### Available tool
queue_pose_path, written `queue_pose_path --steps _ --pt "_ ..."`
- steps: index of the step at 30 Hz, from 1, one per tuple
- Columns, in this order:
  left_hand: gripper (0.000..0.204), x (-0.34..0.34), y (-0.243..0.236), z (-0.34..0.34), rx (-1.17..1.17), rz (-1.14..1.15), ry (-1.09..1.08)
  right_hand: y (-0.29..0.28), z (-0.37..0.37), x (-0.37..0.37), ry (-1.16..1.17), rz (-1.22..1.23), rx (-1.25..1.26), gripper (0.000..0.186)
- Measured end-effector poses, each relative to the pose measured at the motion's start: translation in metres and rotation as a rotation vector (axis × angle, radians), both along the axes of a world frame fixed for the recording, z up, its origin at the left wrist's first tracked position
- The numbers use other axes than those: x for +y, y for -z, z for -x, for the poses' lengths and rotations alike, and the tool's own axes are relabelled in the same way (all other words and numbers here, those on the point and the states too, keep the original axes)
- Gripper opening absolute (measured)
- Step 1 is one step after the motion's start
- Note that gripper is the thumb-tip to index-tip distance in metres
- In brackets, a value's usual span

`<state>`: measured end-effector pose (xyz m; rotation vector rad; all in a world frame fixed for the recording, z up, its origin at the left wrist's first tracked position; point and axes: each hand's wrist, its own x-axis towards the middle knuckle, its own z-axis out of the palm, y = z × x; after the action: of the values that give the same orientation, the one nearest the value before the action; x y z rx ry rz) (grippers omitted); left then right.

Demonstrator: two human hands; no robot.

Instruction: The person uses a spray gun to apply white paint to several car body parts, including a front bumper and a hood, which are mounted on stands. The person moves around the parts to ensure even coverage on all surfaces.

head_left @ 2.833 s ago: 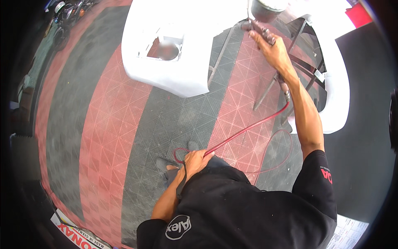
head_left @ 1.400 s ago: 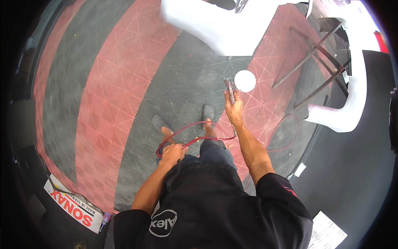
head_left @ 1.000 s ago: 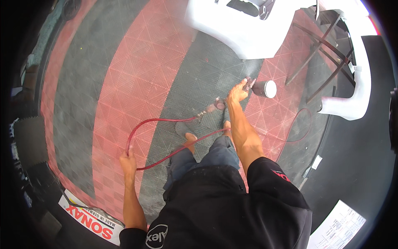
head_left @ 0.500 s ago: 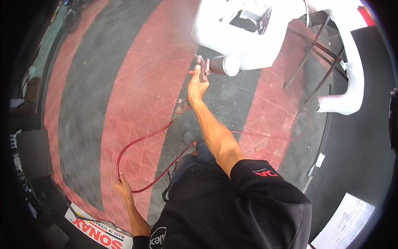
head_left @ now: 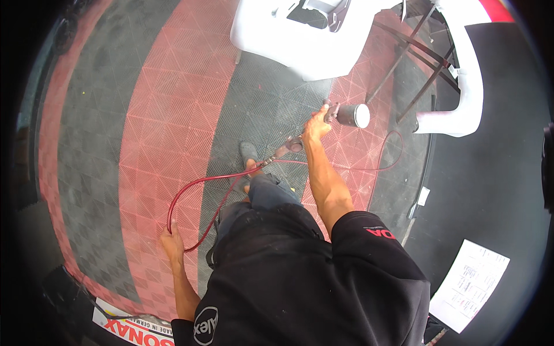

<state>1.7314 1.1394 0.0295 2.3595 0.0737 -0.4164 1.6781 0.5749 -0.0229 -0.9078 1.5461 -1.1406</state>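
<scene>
My right hand [head_left: 316,126] is closed round the grip of a spray gun [head_left: 288,148], its fingers partly hidden. The gun's grey cup with a pale round end [head_left: 351,116] sticks out to the right. A red air hose [head_left: 199,180] runs from the gun's grip end in a loop to the left. Down at the lower left, my left hand [head_left: 172,243] is closed on that hose. Ahead of the gun, apart from it, is a large white moulded panel [head_left: 288,51] with an opening, resembling a car bumper.
A dark metal stand [head_left: 398,66] is behind the panel, with a curved white part [head_left: 461,106] at its right. Red and grey grid tiles [head_left: 167,115] cover the floor. More hose [head_left: 369,169] trails right. A printed sheet [head_left: 470,285] lies lower right, a banner [head_left: 133,326] lower left.
My right hand has swung the spray gun to the right, away from the panel's left side. The view has shifted, and the haze near the panel looks thinner. My left hand keeps the hose.
</scene>
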Motion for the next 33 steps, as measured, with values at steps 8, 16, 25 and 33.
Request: queue_pose_path --steps 8,16,25,33 --pt "0.046 -0.004 -0.001 0.034 -0.028 0.075 -0.181 -0.003 -0.030 0.008 -0.166 0.016 -0.114 0.044" --pt "0.047 0.018 0.015 0.069 -0.063 0.072 -0.278 -0.061 -0.096 0.069 -0.442 0.218 -0.168 0.056" --pt "0.053 -0.001 0.038 0.059 -0.002 0.014 -0.213 -0.067 -0.062 0.026 -0.428 0.191 -0.111 0.039" --pt "0.047 -0.045 0.076 0.072 -0.009 -0.139 -0.123 0.000 0.036 -0.058 -0.300 0.190 0.180 0.063"
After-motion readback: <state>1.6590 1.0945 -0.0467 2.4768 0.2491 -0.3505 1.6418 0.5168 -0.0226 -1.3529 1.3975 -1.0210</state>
